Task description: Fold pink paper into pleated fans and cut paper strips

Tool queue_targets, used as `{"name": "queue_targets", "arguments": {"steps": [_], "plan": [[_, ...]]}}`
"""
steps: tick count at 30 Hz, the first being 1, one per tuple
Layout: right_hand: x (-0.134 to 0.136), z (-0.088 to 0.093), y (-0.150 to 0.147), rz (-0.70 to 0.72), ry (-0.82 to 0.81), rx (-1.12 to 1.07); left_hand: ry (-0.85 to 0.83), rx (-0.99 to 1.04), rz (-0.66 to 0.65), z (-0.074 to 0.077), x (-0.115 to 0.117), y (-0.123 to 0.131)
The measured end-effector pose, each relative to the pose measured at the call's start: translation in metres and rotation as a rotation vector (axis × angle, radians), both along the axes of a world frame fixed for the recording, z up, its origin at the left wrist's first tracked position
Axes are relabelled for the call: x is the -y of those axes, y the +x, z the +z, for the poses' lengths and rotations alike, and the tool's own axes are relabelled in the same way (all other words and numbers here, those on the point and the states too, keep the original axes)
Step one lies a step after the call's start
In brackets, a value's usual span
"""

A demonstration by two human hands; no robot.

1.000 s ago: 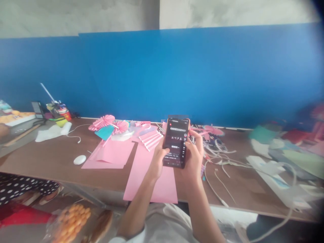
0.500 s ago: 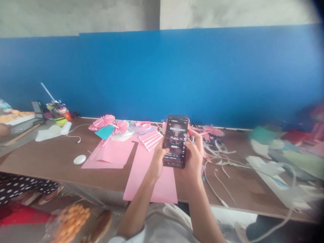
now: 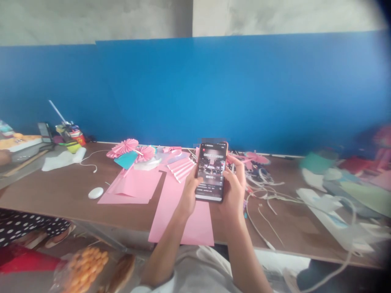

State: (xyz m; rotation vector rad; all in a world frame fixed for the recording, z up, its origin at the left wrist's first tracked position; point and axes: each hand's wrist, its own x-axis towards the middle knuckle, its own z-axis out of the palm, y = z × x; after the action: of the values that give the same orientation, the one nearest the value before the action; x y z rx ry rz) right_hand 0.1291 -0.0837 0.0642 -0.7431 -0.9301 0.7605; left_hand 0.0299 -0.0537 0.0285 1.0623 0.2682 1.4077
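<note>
Upright between my two hands is a smartphone (image 3: 211, 173) with a lit, dark screen showing a picture and lines of text. My left hand (image 3: 190, 191) grips its lower left edge, with the thumb resting over the screen's side. My right hand (image 3: 235, 183) wraps the right edge, fingers behind and thumb at the front. Beneath the phone and my forearms lies a pink paper sheet (image 3: 166, 215). A pleated pink paper strip (image 3: 182, 169) sits just left of the phone. Further left are more pink sheets (image 3: 134, 187) and folded pink paper fans (image 3: 126, 147).
A white oval object (image 3: 95, 193) rests on the brown table (image 3: 76, 207). White cables (image 3: 269, 195) and a power strip (image 3: 324, 215) spread over the right side. A pen holder (image 3: 73, 136) stands at the back left, before a blue partition (image 3: 195, 89). A person's polka-dot clothing (image 3: 30, 226) shows lower left.
The picture and text on the phone's screen have shifted slightly, and a pale band now shows along its bottom. My hands keep their hold almost unmoved.
</note>
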Motion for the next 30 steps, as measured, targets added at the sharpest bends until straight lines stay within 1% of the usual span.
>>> {"name": "queue_targets", "arguments": {"steps": [4, 7, 10, 13, 17, 24, 26, 30], "plan": [[0.001, -0.003, -0.001, -0.007, -0.007, 0.024, -0.111, -0.008, 0.008, 0.002, 0.0, 0.001], [-0.001, -0.006, -0.002, 0.016, -0.002, 0.045, -0.135, -0.004, 0.005, 0.005, 0.002, 0.001], [-0.003, -0.008, -0.003, 0.01, 0.01, 0.081, -0.135, 0.018, 0.015, 0.005, 0.002, 0.001], [-0.002, -0.01, -0.003, 0.01, 0.037, 0.174, -0.143, 0.051, 0.032, 0.001, 0.001, 0.002], [0.0, -0.012, -0.001, 0.024, 0.033, 0.327, -0.19, 0.094, 0.053, -0.004, 0.0, 0.001], [0.002, -0.014, 0.0, 0.072, 0.074, 0.284, -0.159, 0.141, 0.076, -0.008, -0.001, 0.0], [0.002, -0.015, 0.002, 0.055, 0.065, 0.329, -0.161, 0.143, 0.085, -0.008, -0.001, 0.0], [0.001, -0.016, 0.005, -0.026, 0.084, 0.489, -0.17, 0.138, 0.092, -0.007, 0.0, -0.001]]}}
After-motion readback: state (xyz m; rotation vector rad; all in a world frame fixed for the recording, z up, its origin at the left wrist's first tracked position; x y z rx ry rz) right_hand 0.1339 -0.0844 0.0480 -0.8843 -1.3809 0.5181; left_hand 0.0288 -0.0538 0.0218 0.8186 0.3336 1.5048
